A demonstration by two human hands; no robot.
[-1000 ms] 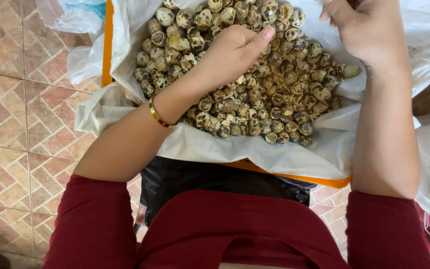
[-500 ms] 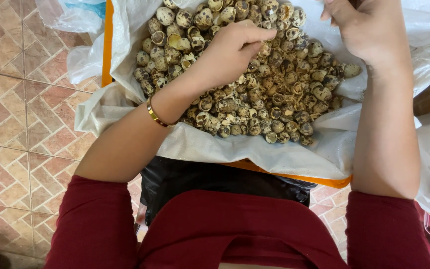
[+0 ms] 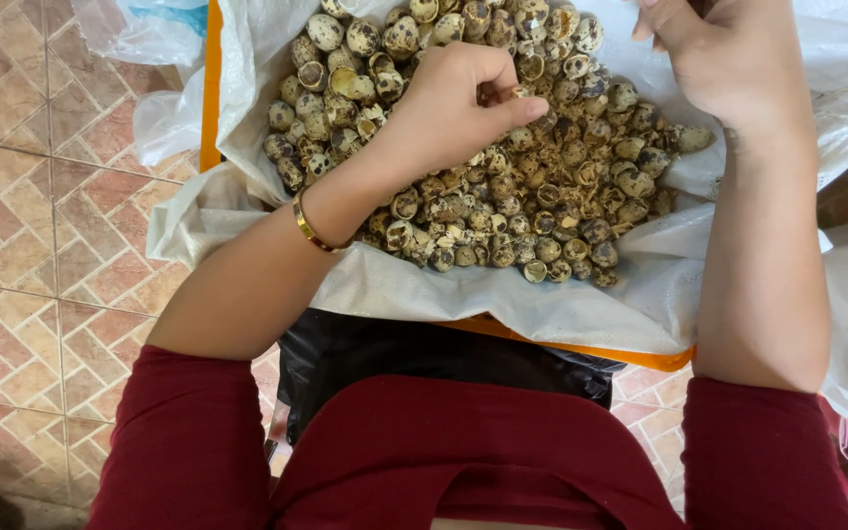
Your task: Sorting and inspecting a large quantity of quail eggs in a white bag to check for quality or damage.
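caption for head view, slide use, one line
Left hand curled over a heap of speckled quail eggshells on a white sack; right hand alongside.

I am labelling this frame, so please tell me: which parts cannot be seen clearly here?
- Right hand, head view: fingertips cut off by the top edge.
- Left hand: curled fingers hide whatever they pinch.
- Speckled eggshells: the pile's far part is cut off above.

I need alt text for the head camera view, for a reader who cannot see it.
A left hand with curled fingers picks in a heap of speckled quail eggshells on a white sack. The right hand is raised at the heap's far edge.
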